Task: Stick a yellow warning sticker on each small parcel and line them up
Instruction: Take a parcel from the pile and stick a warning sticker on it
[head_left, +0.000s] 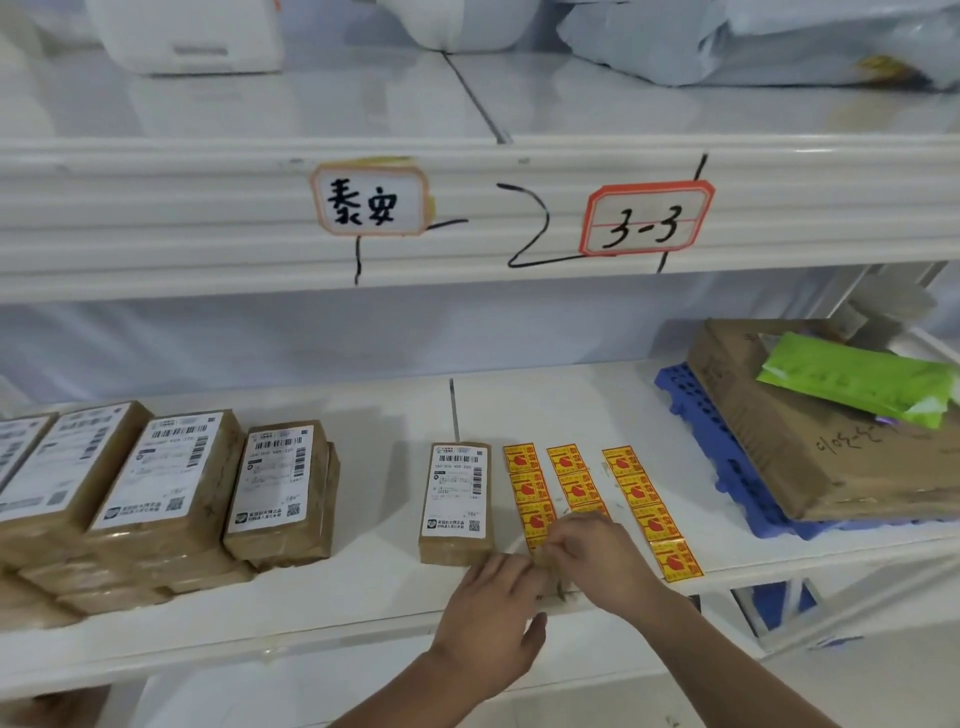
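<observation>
Yellow sticker strip (531, 512) under both hands' fingers (558, 535).

A blue plastic pallet (727, 457) lies at the right end of the white lower shelf (374, 415). A brown cardboard box (831, 447) rests tilted on it, and a green packet (852, 379) lies on the box. Two handwritten labels sit on the front edge of the upper shelf (156, 218): an orange-bordered label (371, 200) and a red-bordered label (647, 218) reading "3-3". Grey mailer bags (753, 41) and a white device (192, 31) lie on top.
</observation>
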